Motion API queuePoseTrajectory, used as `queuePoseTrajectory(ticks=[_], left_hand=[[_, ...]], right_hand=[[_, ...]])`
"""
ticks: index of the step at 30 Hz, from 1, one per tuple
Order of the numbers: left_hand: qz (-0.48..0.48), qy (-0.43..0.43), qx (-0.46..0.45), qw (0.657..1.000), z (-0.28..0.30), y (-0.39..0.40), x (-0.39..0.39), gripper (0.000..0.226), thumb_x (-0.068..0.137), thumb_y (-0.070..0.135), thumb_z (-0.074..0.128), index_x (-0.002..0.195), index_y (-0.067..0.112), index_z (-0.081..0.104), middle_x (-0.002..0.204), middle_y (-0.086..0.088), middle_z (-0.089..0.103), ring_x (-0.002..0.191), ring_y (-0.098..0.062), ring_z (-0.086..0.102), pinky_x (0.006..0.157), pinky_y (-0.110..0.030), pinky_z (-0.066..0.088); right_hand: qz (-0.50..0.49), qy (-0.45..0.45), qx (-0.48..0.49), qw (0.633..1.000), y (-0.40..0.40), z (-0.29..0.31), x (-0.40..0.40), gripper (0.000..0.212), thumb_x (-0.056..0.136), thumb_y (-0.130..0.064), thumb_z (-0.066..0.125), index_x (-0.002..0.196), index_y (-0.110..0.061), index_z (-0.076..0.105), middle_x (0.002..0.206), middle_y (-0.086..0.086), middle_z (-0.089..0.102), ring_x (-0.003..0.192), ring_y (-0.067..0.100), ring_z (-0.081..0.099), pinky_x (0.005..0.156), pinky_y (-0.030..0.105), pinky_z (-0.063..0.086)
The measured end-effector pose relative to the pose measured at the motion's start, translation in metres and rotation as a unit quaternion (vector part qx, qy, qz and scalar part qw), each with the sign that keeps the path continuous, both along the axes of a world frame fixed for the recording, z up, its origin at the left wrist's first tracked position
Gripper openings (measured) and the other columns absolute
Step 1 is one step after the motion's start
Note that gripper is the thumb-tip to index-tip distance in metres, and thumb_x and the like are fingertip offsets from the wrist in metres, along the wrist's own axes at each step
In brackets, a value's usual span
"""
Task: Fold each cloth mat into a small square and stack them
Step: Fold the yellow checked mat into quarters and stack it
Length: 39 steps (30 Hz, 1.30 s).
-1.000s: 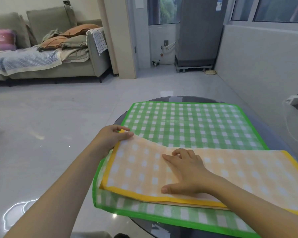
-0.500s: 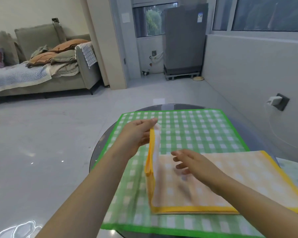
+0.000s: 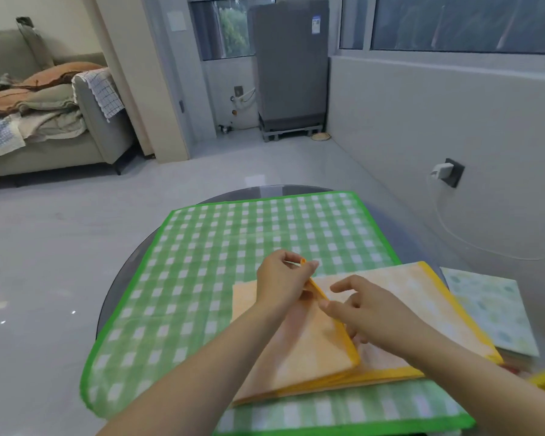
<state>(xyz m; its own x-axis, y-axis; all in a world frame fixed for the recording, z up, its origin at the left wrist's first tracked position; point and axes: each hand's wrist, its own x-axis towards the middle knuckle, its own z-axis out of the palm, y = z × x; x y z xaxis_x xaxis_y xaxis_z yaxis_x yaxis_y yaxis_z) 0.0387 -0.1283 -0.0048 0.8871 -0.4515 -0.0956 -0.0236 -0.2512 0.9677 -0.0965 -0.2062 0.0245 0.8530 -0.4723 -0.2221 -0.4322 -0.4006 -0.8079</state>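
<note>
Round dark glass desk (image 3: pixel 145 256) carries a big green-and-white checked cloth mat (image 3: pixel 221 247) spread flat. On top, nearer the right, lies the orange checked cloth mat with yellow trim (image 3: pixel 400 297), one flap lifted over. Left hand (image 3: pixel 283 286) pinches that flap's yellow corner in its fingers; right hand (image 3: pixel 362 309) has loosely spread fingers touching the raised edge.

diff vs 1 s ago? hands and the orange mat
The left hand lifted the orange mat by its left corner and swung that half rightward, over toward the right half. The right hand, earlier pressing flat on it, now hovers at the raised edge. The green checked mat underneath stayed spread flat.
</note>
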Motion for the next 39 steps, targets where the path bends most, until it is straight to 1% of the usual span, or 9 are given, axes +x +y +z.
queuePoseTrajectory(ticks=[5,10,14,16,19,23,31,36,39], left_hand=[[-0.019,-0.032,0.043,0.998,-0.008,-0.004,-0.006,0.027,0.078,0.030,0.074,0.088,0.009,0.060,0.074,-0.004,0.059,0.063,-0.019,0.064,0.065,-0.043,0.059],[-0.083,-0.137,0.135,0.978,-0.007,-0.002,-0.003,0.043,0.093,0.030,0.052,0.054,0.015,0.044,0.052,0.003,0.041,0.044,-0.010,0.041,0.052,-0.026,0.038],[-0.141,-0.245,0.232,0.931,-0.011,0.001,0.004,0.020,0.090,0.023,0.053,0.097,0.021,0.071,0.104,0.006,0.057,0.103,-0.011,0.048,0.092,-0.030,0.035],[-0.155,-0.244,0.224,0.931,-0.013,0.003,0.007,0.019,0.086,0.025,0.057,0.099,0.023,0.071,0.107,0.008,0.065,0.109,-0.012,0.054,0.100,-0.040,0.037],[-0.151,-0.234,0.207,0.938,-0.013,0.005,0.007,0.015,0.082,0.024,0.064,0.096,0.023,0.071,0.100,0.010,0.069,0.101,-0.010,0.061,0.097,-0.043,0.043],[-0.117,-0.223,0.203,0.946,-0.012,0.014,0.005,0.019,0.081,0.021,0.066,0.100,0.020,0.069,0.097,0.005,0.068,0.095,-0.011,0.062,0.082,-0.027,0.048],[-0.117,-0.181,0.175,0.961,-0.016,0.028,-0.012,0.027,0.078,0.029,0.072,0.098,0.025,0.054,0.081,0.007,0.056,0.070,-0.002,0.052,0.057,-0.015,0.037],[-0.141,-0.238,0.167,0.946,-0.021,0.026,-0.021,0.038,0.086,0.031,0.063,0.121,0.022,0.051,0.112,0.010,0.046,0.096,-0.005,0.052,0.084,-0.016,0.040],[-0.189,-0.305,0.191,0.914,-0.026,0.024,-0.028,0.052,0.094,0.035,0.048,0.141,0.016,0.038,0.144,0.003,0.033,0.133,-0.012,0.031,0.108,-0.017,0.020]], right_hand=[[0.040,0.056,-0.102,0.992,0.000,-0.018,-0.006,0.053,0.083,-0.032,0.065,0.128,-0.026,0.038,0.082,-0.005,0.063,0.077,0.008,0.060,0.068,0.025,0.046],[0.043,0.043,-0.121,0.991,0.004,-0.028,-0.009,0.057,0.087,-0.027,0.061,0.133,-0.027,0.028,0.079,-0.002,0.059,0.074,0.011,0.057,0.068,0.031,0.048],[0.046,0.038,-0.127,0.990,0.008,-0.029,-0.011,0.056,0.088,-0.026,0.059,0.132,-0.028,0.025,0.077,0.001,0.059,0.073,0.016,0.059,0.068,0.034,0.048],[0.048,0.036,-0.129,0.990,0.009,-0.029,-0.011,0.055,0.088,-0.025,0.059,0.131,-0.027,0.025,0.077,0.001,0.058,0.072,0.015,0.057,0.067,0.034,0.048],[0.052,0.036,-0.134,0.989,0.008,-0.031,-0.011,0.055,0.088,-0.023,0.058,0.132,-0.027,0.024,0.078,-0.001,0.055,0.071,0.014,0.055,0.066,0.032,0.047],[0.047,0.042,-0.176,0.982,-0.007,-0.034,-0.008,0.058,0.087,-0.014,0.055,0.134,-0.028,0.026,0.079,-0.005,0.050,0.074,0.014,0.052,0.068,0.031,0.045],[-0.020,-0.014,-0.256,0.966,-0.057,-0.043,0.005,0.050,0.084,0.002,0.047,0.127,-0.023,0.046,0.091,-0.003,0.053,0.087,0.017,0.046,0.067,0.028,0.036],[0.006,-0.035,-0.271,0.962,-0.060,-0.044,0.005,0.032,0.092,-0.011,0.049,0.120,-0.024,0.056,0.092,-0.005,0.052,0.100,0.016,0.046,0.078,0.028,0.040],[0.011,-0.041,-0.318,0.947,-0.058,-0.049,0.003,0.029,0.093,-0.013,0.049,0.118,-0.024,0.059,0.092,-0.007,0.048,0.103,0.018,0.045,0.082,0.032,0.041]])
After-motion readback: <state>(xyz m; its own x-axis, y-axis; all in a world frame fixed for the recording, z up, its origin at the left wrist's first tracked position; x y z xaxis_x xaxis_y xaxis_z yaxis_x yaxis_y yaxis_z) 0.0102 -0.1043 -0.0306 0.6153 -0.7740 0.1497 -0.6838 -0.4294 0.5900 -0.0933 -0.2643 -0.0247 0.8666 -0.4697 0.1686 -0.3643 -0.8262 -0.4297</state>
